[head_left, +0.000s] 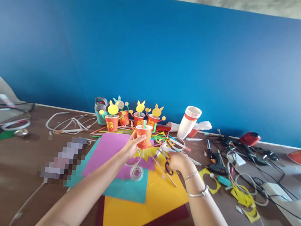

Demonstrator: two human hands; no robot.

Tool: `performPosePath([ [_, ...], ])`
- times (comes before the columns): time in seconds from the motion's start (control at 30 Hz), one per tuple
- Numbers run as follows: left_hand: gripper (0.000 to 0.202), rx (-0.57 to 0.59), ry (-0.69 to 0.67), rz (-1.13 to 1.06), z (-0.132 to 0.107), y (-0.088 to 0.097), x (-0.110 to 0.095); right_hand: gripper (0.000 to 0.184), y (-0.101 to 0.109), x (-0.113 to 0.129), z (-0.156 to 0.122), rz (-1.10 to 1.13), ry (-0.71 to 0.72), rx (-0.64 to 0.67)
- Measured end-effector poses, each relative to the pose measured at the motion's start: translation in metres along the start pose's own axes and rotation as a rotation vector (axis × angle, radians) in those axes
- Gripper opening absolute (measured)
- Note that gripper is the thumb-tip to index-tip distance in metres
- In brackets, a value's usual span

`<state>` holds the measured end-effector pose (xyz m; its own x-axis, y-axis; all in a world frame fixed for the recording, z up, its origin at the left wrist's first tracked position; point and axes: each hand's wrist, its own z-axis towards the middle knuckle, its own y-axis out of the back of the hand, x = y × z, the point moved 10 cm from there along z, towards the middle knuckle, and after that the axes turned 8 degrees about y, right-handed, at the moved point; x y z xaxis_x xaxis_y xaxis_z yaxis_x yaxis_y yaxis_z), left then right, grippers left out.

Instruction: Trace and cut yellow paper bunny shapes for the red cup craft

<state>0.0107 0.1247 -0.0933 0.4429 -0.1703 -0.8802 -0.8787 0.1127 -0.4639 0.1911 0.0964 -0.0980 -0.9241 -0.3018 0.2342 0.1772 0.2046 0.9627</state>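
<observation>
A big blue wall (156,63) stands behind a brown tabletop (56,200). On the tabletop lie a yellow sheet (145,210), a teal sheet (127,194) and a purple sheet (107,155), partly on top of each other. A tall stack of white cups (186,128) leans near the wall. To its left sit four cup toys (111,123), each with a paper head with pointy ears. The left hand (132,146) is in front of them, over the purple sheet, and its grip is pinching a red cup (147,142). The right hand (179,161) is bent down at the scissors (170,172), over the papers. I cannot tell if its grip is tight on them, as the fingers are hidden. A clear tape roll (136,173) lies just below the cup. A green straw (145,123) sticks up from the cup, and a bent straw (154,127) shows at each side, but there is no head. It looks like the step in hand is building one more toy. I think the next move calls for a firm hold on the scissors, with the cup kept steady.
</observation>
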Motion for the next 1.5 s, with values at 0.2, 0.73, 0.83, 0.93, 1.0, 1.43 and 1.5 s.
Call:
performPosePath([
  [0.2, 0.074, 0.021, 0.024, -0.018, 0.0, -0.004, 0.002, 0.025, -0.007, -0.001, -0.005, -0.097, -0.074, 0.146],
  [0.73, 0.077, 0.396, 0.143, 0.256, -0.024, -0.049, 0.028, 0.038, 0.078, 0.015, -0.013, 0.843, 0.199, -0.727],
  [0.83, 0.077, 0.374, 0.136, 0.244, -0.023, -0.048, 0.031, 0.025, 0.08, 0.018, -0.017, 0.783, 0.243, -0.796],
  [0.93, 0.074, 0.36, 0.141, 0.231, -0.02, -0.046, 0.034, 0.02, 0.082, 0.014, -0.02, 0.803, 0.226, -0.872],
  [1.0, 0.072, 0.355, 0.138, 0.241, -0.019, -0.044, 0.036, 0.019, 0.082, 0.013, -0.021, 0.824, 0.216, -0.887],
  [1.43, 0.059, 0.393, 0.285, 0.132, -0.024, -0.046, 0.041, 0.021, 0.074, 0.025, -0.008, 0.879, 0.358, -0.668],
  [1.5, 0.053, 0.43, 0.297, 0.143, -0.026, -0.049, 0.041, 0.022, 0.078, 0.017, -0.01, 0.909, 0.308, -0.733],
])
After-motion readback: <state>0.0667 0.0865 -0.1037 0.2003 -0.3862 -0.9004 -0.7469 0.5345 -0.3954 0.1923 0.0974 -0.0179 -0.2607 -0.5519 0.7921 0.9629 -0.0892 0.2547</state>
